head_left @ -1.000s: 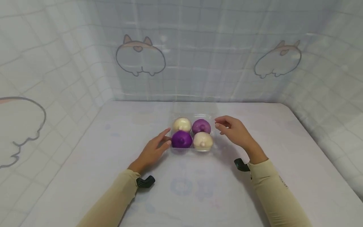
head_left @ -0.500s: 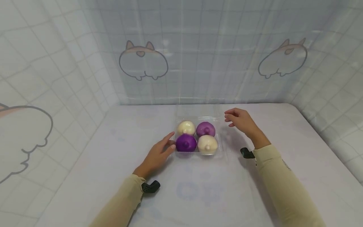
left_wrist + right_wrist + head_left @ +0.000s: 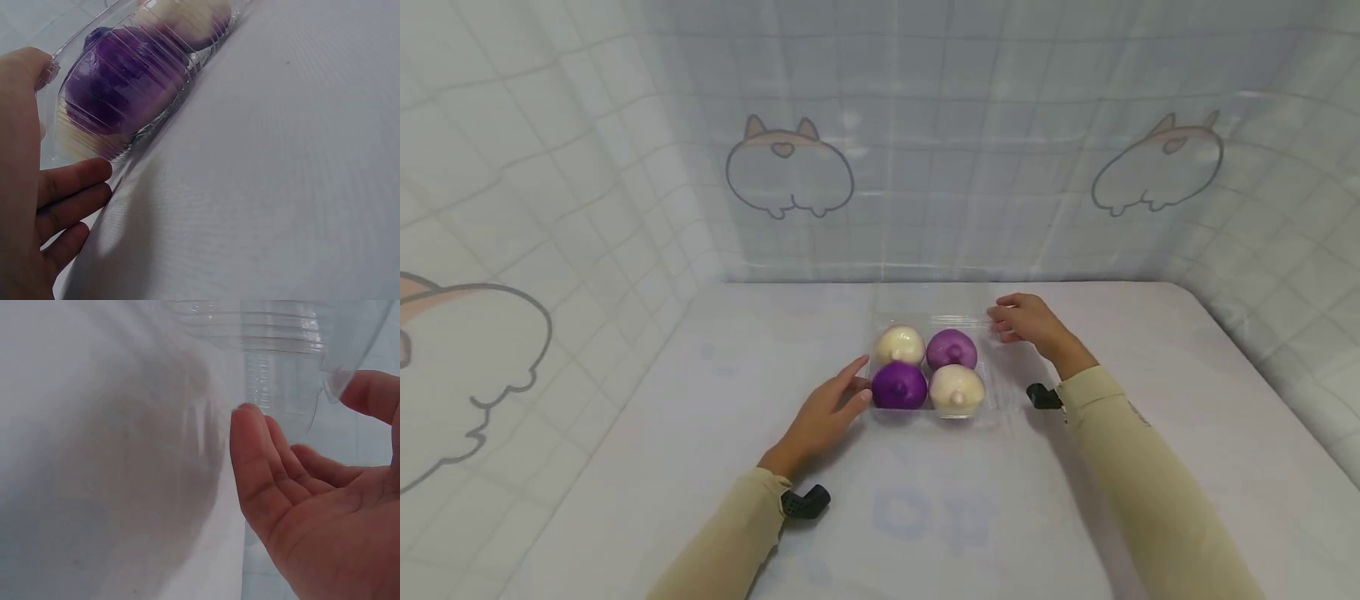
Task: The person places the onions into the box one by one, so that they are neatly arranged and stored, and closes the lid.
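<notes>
A clear plastic tray (image 3: pixel 994 382) sits mid-table holding two purple buns (image 3: pixel 899 385) (image 3: pixel 951 348) and two cream buns (image 3: pixel 957 388) (image 3: pixel 900 343). Its clear lid (image 3: pixel 925 302) lies folded back behind it. My left hand (image 3: pixel 856 388) touches the tray's left side with fairly straight fingers. In the left wrist view the left thumb rests at the rim and the fingers (image 3: pixel 75 184) lie along the ribbed tray wall (image 3: pixel 156 119), beside the dark purple bun (image 3: pixel 119 87). My right hand (image 3: pixel 1002 320) is at the far right corner. Its loosely curved fingers (image 3: pixel 256 444) sit by the lid's corner (image 3: pixel 331 381).
The table (image 3: pixel 925 517) is covered in white cloth with a faint blue print. Tiled cloth backdrops with cartoon animal drawings (image 3: pixel 790 175) close in the left, back and right sides. Black wrist mounts (image 3: pixel 805 502) (image 3: pixel 1043 396) sit at both cuffs.
My right hand has moved away from the tray's right side to its far right corner by the lid. The left hand has stayed against the tray's left side.
</notes>
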The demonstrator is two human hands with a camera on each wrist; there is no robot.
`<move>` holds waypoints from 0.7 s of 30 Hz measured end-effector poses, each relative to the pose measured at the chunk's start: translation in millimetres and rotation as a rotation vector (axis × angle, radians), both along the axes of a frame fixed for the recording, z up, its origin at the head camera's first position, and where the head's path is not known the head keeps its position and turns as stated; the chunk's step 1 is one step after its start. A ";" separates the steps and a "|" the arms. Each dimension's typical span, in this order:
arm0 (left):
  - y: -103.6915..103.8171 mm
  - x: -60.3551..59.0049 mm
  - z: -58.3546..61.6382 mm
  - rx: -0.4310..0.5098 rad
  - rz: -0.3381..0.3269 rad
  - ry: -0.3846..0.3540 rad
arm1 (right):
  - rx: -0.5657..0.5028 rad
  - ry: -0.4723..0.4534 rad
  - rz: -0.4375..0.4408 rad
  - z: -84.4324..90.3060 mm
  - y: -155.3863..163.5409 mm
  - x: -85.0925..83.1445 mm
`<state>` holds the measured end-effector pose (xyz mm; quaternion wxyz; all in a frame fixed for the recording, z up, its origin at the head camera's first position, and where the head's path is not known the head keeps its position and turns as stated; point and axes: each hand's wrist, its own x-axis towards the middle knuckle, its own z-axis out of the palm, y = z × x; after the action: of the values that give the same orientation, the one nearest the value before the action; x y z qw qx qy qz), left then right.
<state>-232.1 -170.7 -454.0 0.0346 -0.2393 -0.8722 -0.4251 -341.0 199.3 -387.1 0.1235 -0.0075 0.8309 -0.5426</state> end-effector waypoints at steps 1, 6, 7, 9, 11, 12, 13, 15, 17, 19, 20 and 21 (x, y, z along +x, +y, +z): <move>-0.2 0.3 -0.2 -0.001 0.004 -0.003 | 0.002 -0.009 0.015 -0.8 -0.6 -1.8; -2.6 1.1 1.1 -0.017 0.007 -0.007 | 0.060 -0.005 0.088 -1.4 -2.0 -9.1; -2.4 1.5 1.2 -0.017 0.009 -0.008 | 0.066 -0.003 0.099 -1.0 -1.9 -9.8; -2.4 2.3 1.6 -0.018 0.013 -0.003 | 0.073 0.003 0.115 -1.2 -2.1 -11.9; -2.2 2.6 1.9 -0.018 0.011 0.002 | 0.073 0.003 0.118 -3.1 -1.8 -14.8; -2.0 2.7 2.0 -0.017 0.011 0.004 | 0.072 0.004 0.115 -4.7 -1.3 -16.8; -1.6 2.6 2.1 -0.013 0.009 0.009 | 0.069 0.003 0.111 -6.1 -0.7 -18.4; -0.9 2.4 2.4 -0.011 0.010 0.015 | 0.056 0.000 0.103 -8.5 0.1 -21.1; -0.7 2.3 2.7 -0.009 0.010 0.016 | 0.046 -0.003 0.094 -10.4 0.2 -22.6; -0.9 1.6 2.5 -0.013 0.008 0.016 | 0.031 -0.012 0.082 -11.5 -0.2 -23.1; -1.2 1.2 2.5 -0.015 0.007 0.016 | 0.022 -0.017 0.074 -11.8 -0.8 -23.0; -1.7 0.7 2.4 -0.018 0.007 0.018 | 0.011 -0.023 0.065 -12.3 -1.3 -23.1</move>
<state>-231.4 -172.4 -451.6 0.0417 -0.2402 -0.8766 -0.4148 -364.1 198.0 -399.4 0.1508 -0.0276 0.8317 -0.5337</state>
